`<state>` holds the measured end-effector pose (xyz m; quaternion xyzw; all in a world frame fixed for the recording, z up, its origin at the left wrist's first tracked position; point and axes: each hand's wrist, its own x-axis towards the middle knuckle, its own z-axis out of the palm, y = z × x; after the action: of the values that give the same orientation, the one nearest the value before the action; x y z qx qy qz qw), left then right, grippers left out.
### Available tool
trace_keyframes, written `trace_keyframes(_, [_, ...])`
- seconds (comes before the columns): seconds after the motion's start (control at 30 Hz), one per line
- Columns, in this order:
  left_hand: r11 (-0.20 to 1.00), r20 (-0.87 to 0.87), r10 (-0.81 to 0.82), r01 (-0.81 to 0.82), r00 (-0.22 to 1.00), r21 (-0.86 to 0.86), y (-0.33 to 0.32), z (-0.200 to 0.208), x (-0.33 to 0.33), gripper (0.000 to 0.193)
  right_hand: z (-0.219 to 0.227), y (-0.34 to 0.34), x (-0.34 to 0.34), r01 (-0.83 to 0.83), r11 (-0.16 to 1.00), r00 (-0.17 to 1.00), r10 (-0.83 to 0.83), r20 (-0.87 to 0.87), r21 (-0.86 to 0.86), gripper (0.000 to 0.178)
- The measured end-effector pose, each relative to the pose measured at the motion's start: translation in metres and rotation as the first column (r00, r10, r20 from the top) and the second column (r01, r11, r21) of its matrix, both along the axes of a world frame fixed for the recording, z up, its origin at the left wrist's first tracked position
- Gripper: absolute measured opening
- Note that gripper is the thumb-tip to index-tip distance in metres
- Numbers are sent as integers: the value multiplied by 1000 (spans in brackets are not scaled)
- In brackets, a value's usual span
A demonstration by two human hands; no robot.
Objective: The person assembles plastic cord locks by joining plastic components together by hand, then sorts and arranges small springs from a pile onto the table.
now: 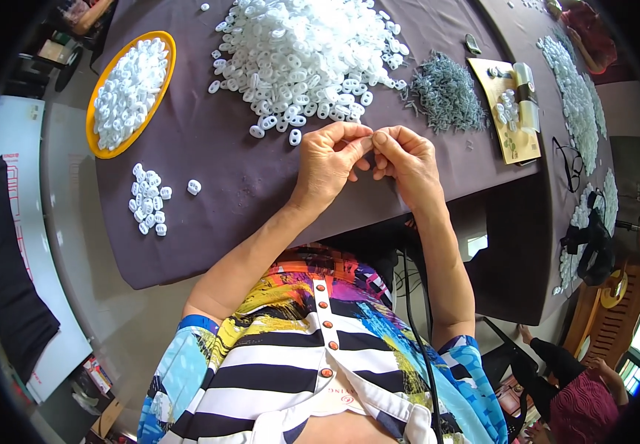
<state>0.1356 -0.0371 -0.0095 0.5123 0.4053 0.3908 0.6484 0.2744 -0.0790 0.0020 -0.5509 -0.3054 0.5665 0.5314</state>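
Note:
My left hand [330, 162] and my right hand [406, 161] meet over the near edge of the dark cloth-covered table [238, 177]. Thumbs and forefingers of both are pinched together, tip to tip. Whatever sits between the fingertips is too small and too covered to make out. Just beyond them spreads a large heap of white oval plastic pieces with two holes [297, 59]. To the right of that heap lies a pile of small grey slender pieces [447, 92]. A small cluster of white pieces [146, 198] rests on the left, with one loose white piece [194, 186] beside it.
A yellow-rimmed oval basket [96, 140] full of white pieces stands at the far left. On the right are a tan board [494, 89] with small containers, eyeglasses [573, 164] and more white heaps [568, 96]. A black cable [425, 348] hangs before me. Other people sit nearby.

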Motion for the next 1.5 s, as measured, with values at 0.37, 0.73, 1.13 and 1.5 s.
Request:
trace_keyframes(0.37, [997,-8,-45,44,999,-62,4,3,-4,10,-3,-1,0,-31,999,999,31,17,39,19])
trace_keyframes(0.73, [991,19,-39,41,999,-126,2,2,-7,10,5,-2,6,-5,998,954,22,300,-55,9])
trace_keyframes(1.13, [984,36,-43,49,998,-173,4,-3,-2,14,-10,2,37,78,950,245,-312,918,302,7])
trace_keyframes(1.5, [927,-488,-64,233,871,293,8,3,5,11,2,-8,22,-169,974,403,-69,913,148,10])
